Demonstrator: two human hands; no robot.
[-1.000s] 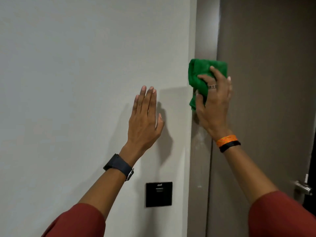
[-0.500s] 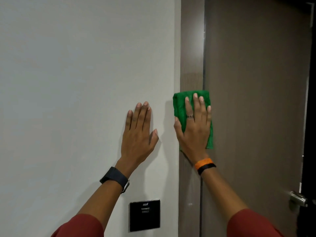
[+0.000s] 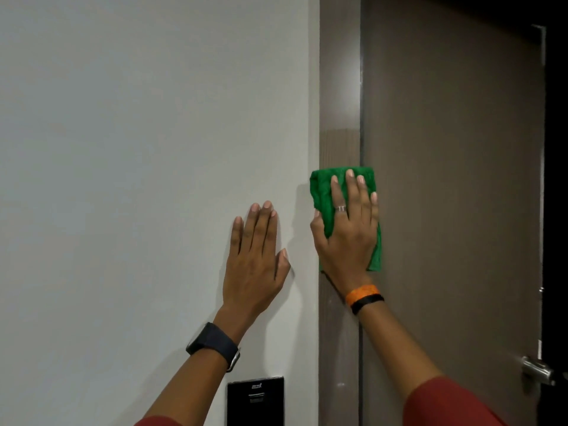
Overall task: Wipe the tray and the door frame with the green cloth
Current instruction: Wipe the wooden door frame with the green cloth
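Observation:
A folded green cloth [image 3: 322, 192] lies flat against the brown vertical door frame [image 3: 339, 87], at mid height. My right hand [image 3: 349, 238] presses on the cloth with its fingers spread, covering most of it. My left hand [image 3: 255, 259] rests flat on the white wall [image 3: 138, 149] just left of the frame, fingers together and holding nothing. A band of the frame just above the cloth looks streaked. The tray is not in view.
The brown door [image 3: 455, 179] fills the right side, with a metal handle [image 3: 536, 368] at its lower right edge and a dark gap beyond. A black card-reader panel [image 3: 255, 401] sits on the wall below my left hand.
My right hand has flattened onto the cloth, and cloth and hand now sit lower in view on the frame than a second ago. In the last half second little moved. My left hand stays on the wall.

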